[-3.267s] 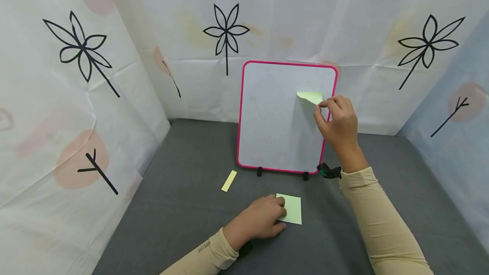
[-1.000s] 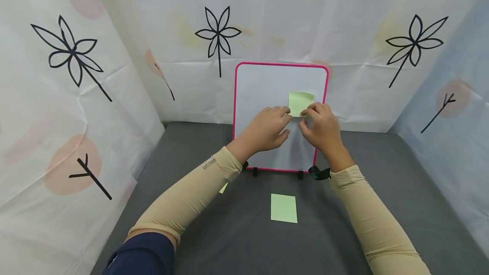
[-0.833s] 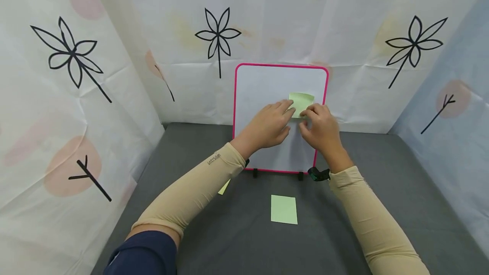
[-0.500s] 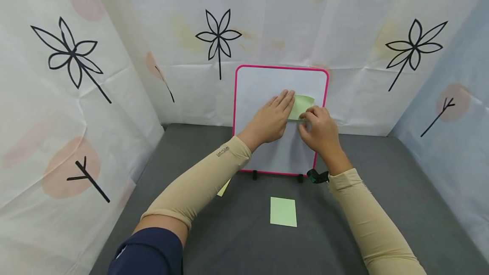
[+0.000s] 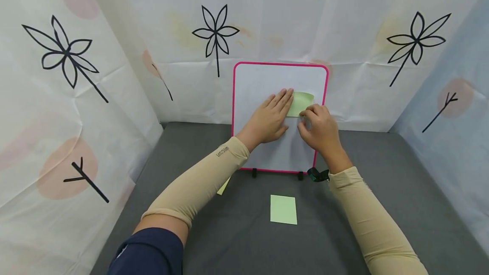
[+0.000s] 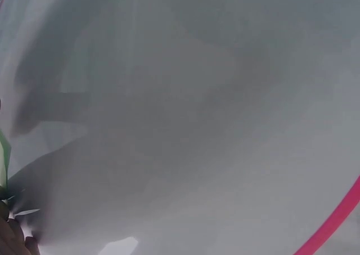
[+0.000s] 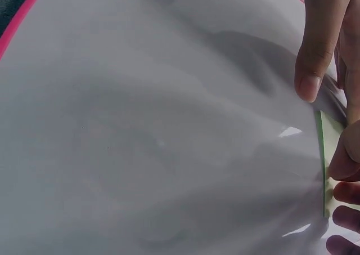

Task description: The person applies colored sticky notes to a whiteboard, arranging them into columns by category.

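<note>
A pale green sticky note (image 5: 302, 103) lies against the pink-framed whiteboard (image 5: 259, 82), right of its middle. My left hand (image 5: 268, 119) rests on the board with its fingers straight and close together, covering the note's left edge. At the note's lower right edge, my right hand (image 5: 322, 128) holds on with curled fingers. The right wrist view shows fingertips crowded at one edge of the note (image 7: 333, 122). Only a sliver of the note (image 6: 4, 156) appears in the left wrist view, so the contact there is mostly hidden.
A second green sticky note (image 5: 283, 209) lies flat on the grey table (image 5: 324, 232) before the board. A narrow yellow strip (image 5: 223, 187) is partly hidden by the left forearm. Two black feet hold the board up. A patterned cloth backdrop (image 5: 183, 84) surrounds the table.
My left hand has left the note on the table and come up to the board, its fingers sliding up along the upper note's left edge. That note, earlier folded over, now lies flatter.
</note>
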Tool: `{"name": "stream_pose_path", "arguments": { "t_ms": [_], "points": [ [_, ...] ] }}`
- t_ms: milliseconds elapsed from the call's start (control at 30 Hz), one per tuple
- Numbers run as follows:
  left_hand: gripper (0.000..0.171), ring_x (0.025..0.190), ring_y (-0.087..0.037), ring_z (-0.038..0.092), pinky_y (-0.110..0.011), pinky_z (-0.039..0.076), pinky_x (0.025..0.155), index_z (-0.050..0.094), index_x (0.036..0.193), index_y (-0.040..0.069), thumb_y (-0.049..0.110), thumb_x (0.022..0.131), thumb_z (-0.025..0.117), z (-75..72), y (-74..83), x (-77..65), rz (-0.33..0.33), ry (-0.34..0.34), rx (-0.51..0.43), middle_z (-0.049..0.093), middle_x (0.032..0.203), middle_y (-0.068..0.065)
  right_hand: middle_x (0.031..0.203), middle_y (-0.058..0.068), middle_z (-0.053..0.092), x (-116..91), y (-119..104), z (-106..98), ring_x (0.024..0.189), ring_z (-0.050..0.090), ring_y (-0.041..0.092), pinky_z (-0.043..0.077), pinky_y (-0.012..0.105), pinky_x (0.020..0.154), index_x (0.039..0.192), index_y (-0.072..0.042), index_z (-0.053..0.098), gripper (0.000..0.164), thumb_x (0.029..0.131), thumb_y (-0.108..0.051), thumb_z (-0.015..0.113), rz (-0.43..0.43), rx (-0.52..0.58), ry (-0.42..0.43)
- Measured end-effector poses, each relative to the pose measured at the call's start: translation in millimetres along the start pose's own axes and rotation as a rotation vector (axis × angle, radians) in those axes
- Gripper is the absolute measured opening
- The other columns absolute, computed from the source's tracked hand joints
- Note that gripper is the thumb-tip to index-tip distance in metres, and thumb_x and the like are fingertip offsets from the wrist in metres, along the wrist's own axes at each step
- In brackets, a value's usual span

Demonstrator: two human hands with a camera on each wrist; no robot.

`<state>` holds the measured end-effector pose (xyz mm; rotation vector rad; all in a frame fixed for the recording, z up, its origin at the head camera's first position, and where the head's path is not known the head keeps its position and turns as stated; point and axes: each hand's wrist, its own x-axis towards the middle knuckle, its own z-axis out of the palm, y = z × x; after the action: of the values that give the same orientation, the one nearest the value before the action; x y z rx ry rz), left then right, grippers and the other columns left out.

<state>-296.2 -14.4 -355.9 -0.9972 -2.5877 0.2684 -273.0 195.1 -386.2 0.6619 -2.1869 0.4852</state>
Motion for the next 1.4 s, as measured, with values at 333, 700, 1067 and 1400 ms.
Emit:
{"name": "stream_pose_path", "arguments": {
  "t_ms": [333, 700, 1067, 1400],
  "points": [
    [0.094, 0.168, -0.027, -0.001, -0.042, 0.007, 0.136, 0.006, 0.17, 0.001, 0.054, 0.107, 0.052, 4.6, -0.1, -1.5, 0.003, 0.013, 0.012, -0.003, 0.18, -0.013, 0.124, 0.026, 0.067, 6.7, -0.6, -1.4, 0.112, 0.064, 0.045, 0.056, 0.056, 0.097, 0.12, 0.012, 0.072, 0.032, 0.091, 0.001, 0.068, -0.091, -0.037, -0.033],
    [0.095, 0.168, -0.026, -0.005, -0.041, 0.003, 0.136, 0.002, 0.169, 0.001, 0.054, 0.107, 0.05, 8.1, 0.2, -3.4, 0.01, 0.006, 0.033, -0.006, 0.18, -0.012, 0.158, 0.028, 0.051, 15.4, 2.3, 0.1, 0.142, 0.053, 0.045, 0.049, 0.057, 0.113, 0.15, 0.014, 0.05, 0.064, 0.091, 0.0, 0.07, -0.219, -0.109, -0.1],
    [0.094, 0.168, -0.026, -0.004, -0.041, 0.002, 0.136, 0.001, 0.169, 0.002, 0.053, 0.108, 0.049, 10.2, -1.8, -4.5, 0.022, 0.005, 0.029, -0.004, 0.18, -0.011, 0.16, 0.025, 0.05, 19.1, 2.4, -0.6, 0.147, 0.048, 0.042, 0.045, 0.057, 0.116, 0.151, 0.013, 0.049, 0.063, 0.094, -0.006, 0.067, -0.225, -0.169, -0.15],
    [0.094, 0.168, -0.026, -0.006, -0.04, 0.002, 0.136, 0.001, 0.169, 0.001, 0.053, 0.108, 0.05, 11.6, -5.0, -4.2, 0.026, 0.003, 0.028, -0.007, 0.18, -0.012, 0.158, 0.025, 0.053, 14.5, 11.5, -4.7, 0.145, 0.051, 0.042, 0.05, 0.059, 0.111, 0.151, 0.012, 0.05, 0.066, 0.091, -0.006, 0.07, -0.184, -0.189, -0.142]
  ]
}}
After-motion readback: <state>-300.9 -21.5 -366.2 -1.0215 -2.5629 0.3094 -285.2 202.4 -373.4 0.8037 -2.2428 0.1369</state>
